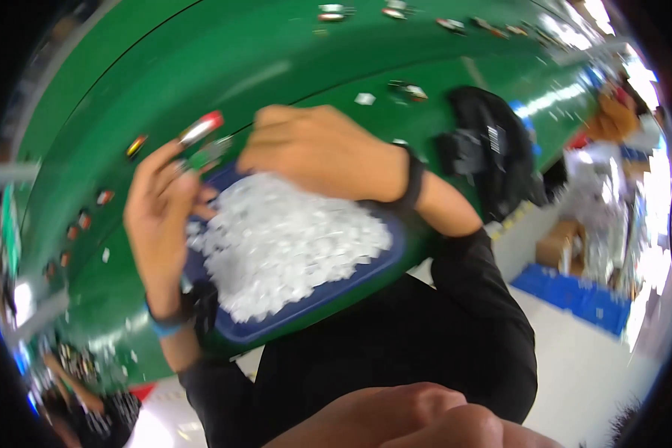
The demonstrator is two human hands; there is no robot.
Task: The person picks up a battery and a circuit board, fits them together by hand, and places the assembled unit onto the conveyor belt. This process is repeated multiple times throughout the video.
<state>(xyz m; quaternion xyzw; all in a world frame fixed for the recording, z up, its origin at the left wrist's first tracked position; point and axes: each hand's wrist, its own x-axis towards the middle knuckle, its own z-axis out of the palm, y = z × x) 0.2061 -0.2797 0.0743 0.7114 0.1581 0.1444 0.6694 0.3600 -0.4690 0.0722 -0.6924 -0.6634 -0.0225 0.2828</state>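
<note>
A blue tray (pixel 239 337) heaped with small whitish, translucent pieces (pixel 291 243) stands in front of me on the green surface. Over its left edge, my left hand (pixel 160 201) holds a small silver-and-red cylindrical piece (pixel 200 128) at the fingertips. Something greenish and clear, blurred by motion, shows just below that piece. My right hand (pixel 321 149) is closed above the tray's far edge, knuckles up. Its fingertips point toward the left hand, and whatever they pinch is hidden.
Several small red, black and silver pieces (pixel 104 197) lie along the green surface (pixel 336 75), left and far. A black bag or cloth bundle (pixel 493 149) lies to the right. Cardboard boxes (pixel 564 243) and a blue crate (pixel 571 299) stand on the floor. Another person (pixel 89 403) is at lower left.
</note>
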